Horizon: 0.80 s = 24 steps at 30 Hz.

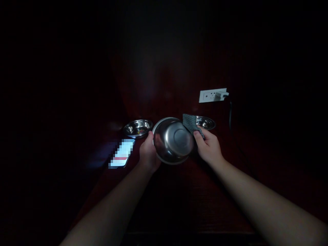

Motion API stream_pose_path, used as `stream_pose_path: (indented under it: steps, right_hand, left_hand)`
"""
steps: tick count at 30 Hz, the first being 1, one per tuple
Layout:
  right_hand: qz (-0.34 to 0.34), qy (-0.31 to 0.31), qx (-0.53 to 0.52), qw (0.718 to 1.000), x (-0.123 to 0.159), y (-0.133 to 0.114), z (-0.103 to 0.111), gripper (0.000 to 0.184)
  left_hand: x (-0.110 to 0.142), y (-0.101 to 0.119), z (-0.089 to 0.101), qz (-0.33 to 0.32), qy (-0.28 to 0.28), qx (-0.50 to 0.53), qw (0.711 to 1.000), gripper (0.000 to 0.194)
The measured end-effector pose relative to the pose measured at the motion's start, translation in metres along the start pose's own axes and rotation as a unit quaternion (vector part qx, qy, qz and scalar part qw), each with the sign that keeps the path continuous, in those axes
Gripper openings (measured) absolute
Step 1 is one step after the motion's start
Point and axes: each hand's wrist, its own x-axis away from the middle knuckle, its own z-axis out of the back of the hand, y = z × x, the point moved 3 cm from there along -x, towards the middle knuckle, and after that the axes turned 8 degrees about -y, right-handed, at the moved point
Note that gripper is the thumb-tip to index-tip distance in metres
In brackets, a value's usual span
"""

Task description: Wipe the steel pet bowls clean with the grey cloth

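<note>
A shiny steel bowl [174,140] is held tilted, its rounded outside and base facing me. My left hand [149,152] grips its left rim, the thumb on the outside and the other fingers hidden behind. In my right hand [208,145] is a dark grey-green textured cloth [190,123], pinched under the thumb. The cloth lies against the upper right side of the bowl, and part of it hangs over the hand.
Left of the bowl stands another steel bowl [138,128] with a small yellow patch inside. A lit phone [122,153] lies nearer me. Behind my right hand is a steel dish [206,122]. A white socket plate [212,95] with a plug and dark cable [230,114] sits at the back right. Surroundings are very dark.
</note>
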Motion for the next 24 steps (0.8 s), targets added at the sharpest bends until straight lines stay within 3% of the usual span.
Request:
stream_pose_path:
  steps: [4, 8, 17, 24]
  right_hand:
    - [-0.019, -0.003, -0.01, 1.0, -0.001, -0.008, 0.002, 0.036]
    - [-0.014, 0.005, -0.017, 1.0, -0.001, -0.015, 0.002, 0.033]
    - [0.122, -0.039, 0.024, 0.991, 0.002, -0.032, 0.003, 0.034]
    - [0.171, -0.088, 0.073, 0.979, 0.008, -0.048, 0.004, 0.042]
  left_hand:
    - [0.012, 0.002, -0.005, -0.014, 0.046, -0.082, 0.996, 0.027]
    - [0.02, 0.003, -0.008, -0.048, 0.03, -0.138, 0.989, 0.026]
    - [0.027, 0.006, -0.001, -0.089, 0.01, -0.292, 0.952, 0.032]
    - [0.027, -0.001, 0.004, -0.079, -0.043, -0.276, 0.957, 0.036]
